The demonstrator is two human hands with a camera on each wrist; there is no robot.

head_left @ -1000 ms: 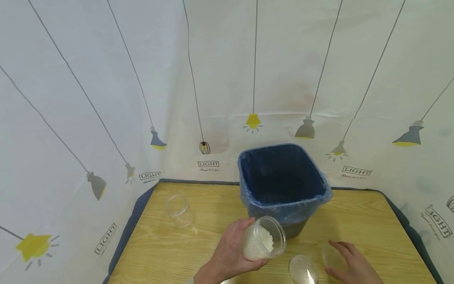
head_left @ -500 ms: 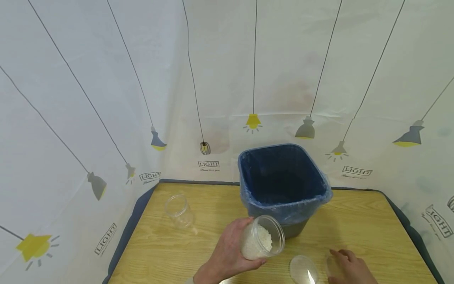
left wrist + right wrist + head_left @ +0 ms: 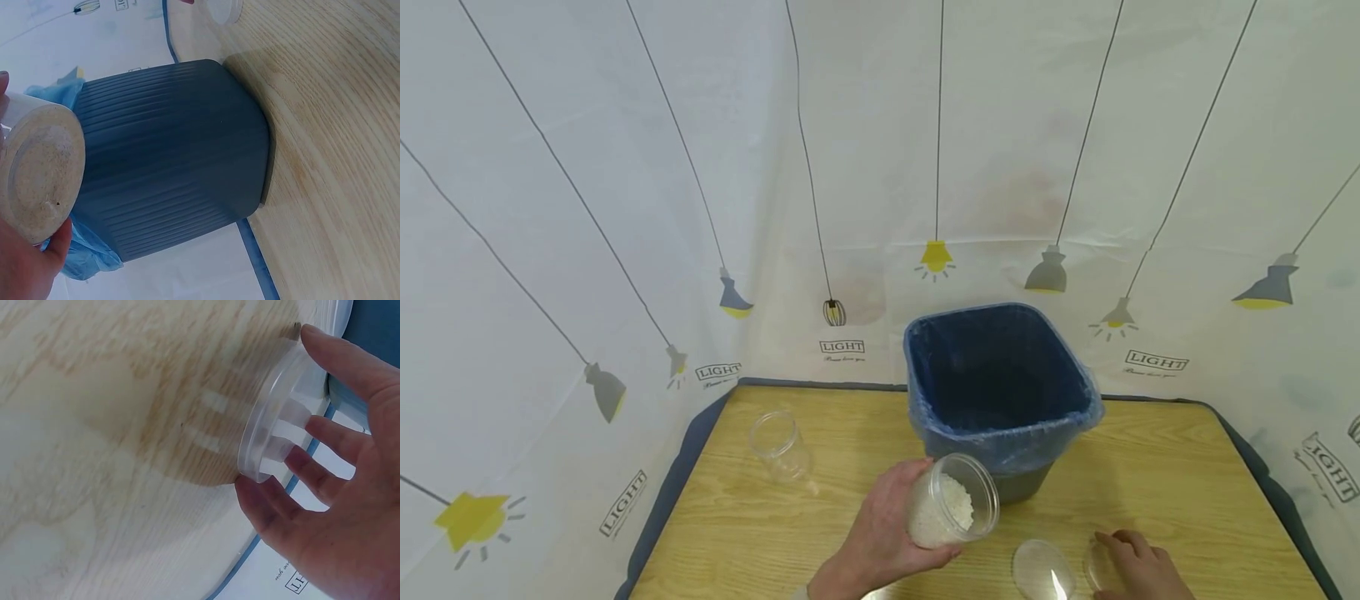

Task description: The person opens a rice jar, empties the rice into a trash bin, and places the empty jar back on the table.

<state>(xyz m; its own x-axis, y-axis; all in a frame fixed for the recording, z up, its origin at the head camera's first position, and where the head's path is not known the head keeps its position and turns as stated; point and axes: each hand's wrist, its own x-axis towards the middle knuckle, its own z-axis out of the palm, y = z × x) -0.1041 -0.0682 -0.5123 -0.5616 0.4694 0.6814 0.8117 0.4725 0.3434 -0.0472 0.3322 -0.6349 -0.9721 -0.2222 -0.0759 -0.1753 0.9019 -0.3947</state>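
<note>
My left hand [image 3: 880, 529] grips a clear plastic jar [image 3: 925, 521] round its side. The jar is tilted, its uncovered mouth facing right and towards the head camera, and white rice-like grains [image 3: 957, 504] lie inside. In the left wrist view the jar's round base [image 3: 49, 172] shows beside the bin. At the right, my right hand [image 3: 1142, 571] holds a clear round lid [image 3: 265, 419] by its edge, thumb on one side and fingertips on the opposite side, close over the table. A second clear disc-shaped lid [image 3: 1036, 560] lies flat just left of that hand.
A dark bin [image 3: 1026, 485] with a blue liner [image 3: 1000, 442] over its rim stands behind the jar. An uncovered clear jar [image 3: 781, 450] stands at the left of the wooden table [image 3: 737, 533]. A white wall sheet [image 3: 865, 167] printed with lamps encloses the back and sides.
My right hand has moved slightly nearer to the body, and its fingers have closed in on the edge of the lid. The left hand and its jar have barely moved.
</note>
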